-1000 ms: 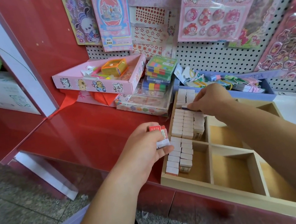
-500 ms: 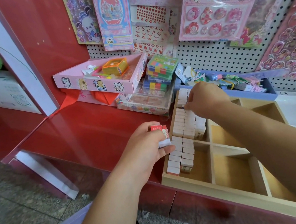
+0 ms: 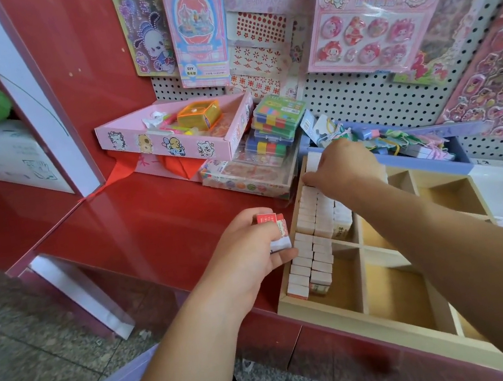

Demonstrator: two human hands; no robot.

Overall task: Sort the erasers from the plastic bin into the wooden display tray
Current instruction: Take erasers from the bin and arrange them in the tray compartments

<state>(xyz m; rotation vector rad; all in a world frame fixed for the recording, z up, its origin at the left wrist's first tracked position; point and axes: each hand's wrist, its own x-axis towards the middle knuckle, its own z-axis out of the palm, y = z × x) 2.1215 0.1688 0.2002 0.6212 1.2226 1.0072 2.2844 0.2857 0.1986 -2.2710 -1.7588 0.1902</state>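
The left grip is closed round a stack of erasers beside the wooden tray. The right grip curls over the far eraser rows in it, and I cannot tell if it holds one. That low arm could bump the rows and tip them. The tray sits at the edge of the worktop, boxes crowd its far end, and its right side has room.

L hand & R hand, forearms bare right to frame edge.
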